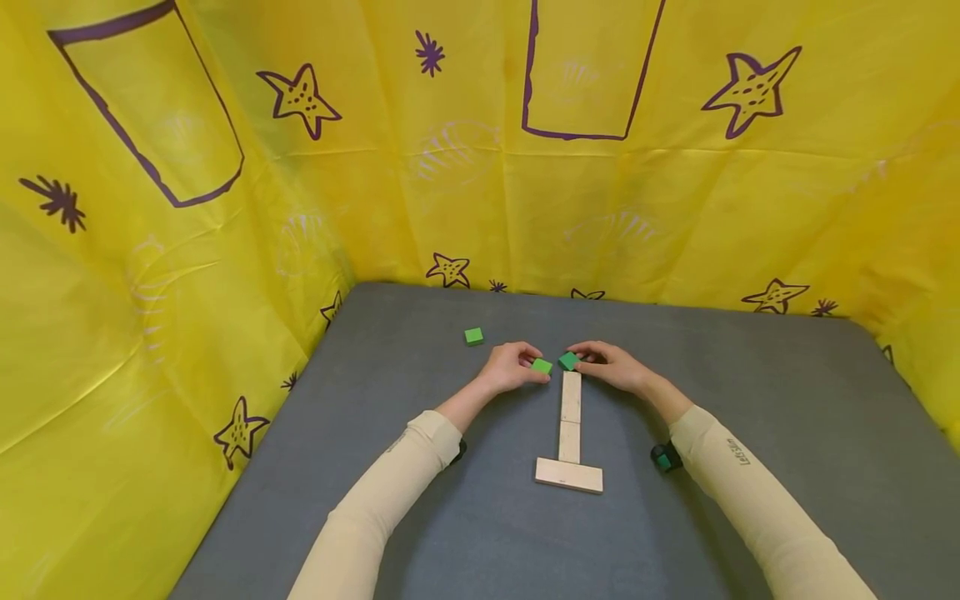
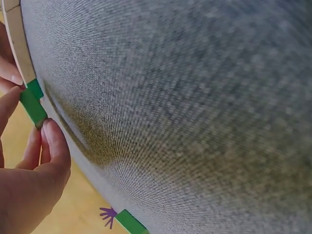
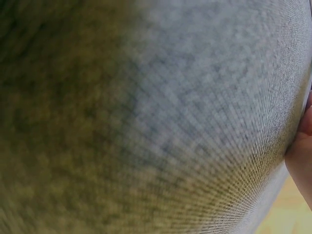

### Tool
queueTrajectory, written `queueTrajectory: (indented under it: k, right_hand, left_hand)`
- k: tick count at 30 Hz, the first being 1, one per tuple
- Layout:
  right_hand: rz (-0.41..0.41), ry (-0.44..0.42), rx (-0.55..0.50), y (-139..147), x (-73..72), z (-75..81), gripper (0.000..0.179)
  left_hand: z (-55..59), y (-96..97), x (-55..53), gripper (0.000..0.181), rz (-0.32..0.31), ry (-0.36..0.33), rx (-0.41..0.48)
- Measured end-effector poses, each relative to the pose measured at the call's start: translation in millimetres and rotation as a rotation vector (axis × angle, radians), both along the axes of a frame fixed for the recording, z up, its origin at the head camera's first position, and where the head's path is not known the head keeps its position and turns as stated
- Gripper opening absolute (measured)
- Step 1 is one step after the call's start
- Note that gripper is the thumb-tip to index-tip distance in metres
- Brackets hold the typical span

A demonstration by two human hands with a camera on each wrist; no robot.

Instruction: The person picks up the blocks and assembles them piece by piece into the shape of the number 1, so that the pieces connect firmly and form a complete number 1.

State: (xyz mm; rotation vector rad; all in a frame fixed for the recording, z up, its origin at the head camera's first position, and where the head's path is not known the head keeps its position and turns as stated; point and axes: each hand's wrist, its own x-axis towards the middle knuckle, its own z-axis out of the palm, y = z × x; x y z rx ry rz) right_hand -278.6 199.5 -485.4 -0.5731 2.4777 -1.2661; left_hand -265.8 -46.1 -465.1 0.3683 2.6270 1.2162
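Observation:
My left hand [image 1: 513,367] pinches a light green block [image 1: 542,366] between thumb and fingertips; the left wrist view shows the same green block [image 2: 33,107] gripped at its ends. Just to its right, my right hand [image 1: 611,365] holds a darker green block [image 1: 568,361] at the far end of a row of wooden blocks. Two pale wooden blocks [image 1: 571,397] lie end to end, meeting a crosswise wooden block [image 1: 568,475] at the near end. In the right wrist view only part of the right hand [image 3: 301,156] shows, and its block is hidden.
Another light green block [image 1: 473,336] lies on the grey table [image 1: 420,358], beyond the left hand. Yellow cloth [image 1: 465,200] with purple drawings hangs behind the table and along its sides. A dark wrist device [image 1: 664,457] sits at the right sleeve's cuff.

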Motion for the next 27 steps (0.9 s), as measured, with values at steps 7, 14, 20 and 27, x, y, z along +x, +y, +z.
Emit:
queueTrajectory:
  k: [7,14,20,27]
  right_hand:
    - [-0.001,0.006,0.003,-0.5,0.4,-0.6,0.041]
    - [0.004,0.006,0.005,-0.9,-0.7,-1.6,0.040]
    - [-0.001,-0.007,-0.003,-1.7,-2.6,-2.4,0.038]
    - [-0.002,0.005,0.015,-0.8,-0.4,0.0,0.040]
  left_hand:
    - [-3.3,4.2,-4.1,0.039,-0.019,0.015,-0.028]
    - [-3.6,8.6,-7.4,0.038,-0.043,0.030,-0.043]
    - [-3.1,11.6,-8.4,0.039,-0.056,0.044,-0.070]
    - [-5.5,14.3,-10.2,0.041,-0.068,0.050,-0.072]
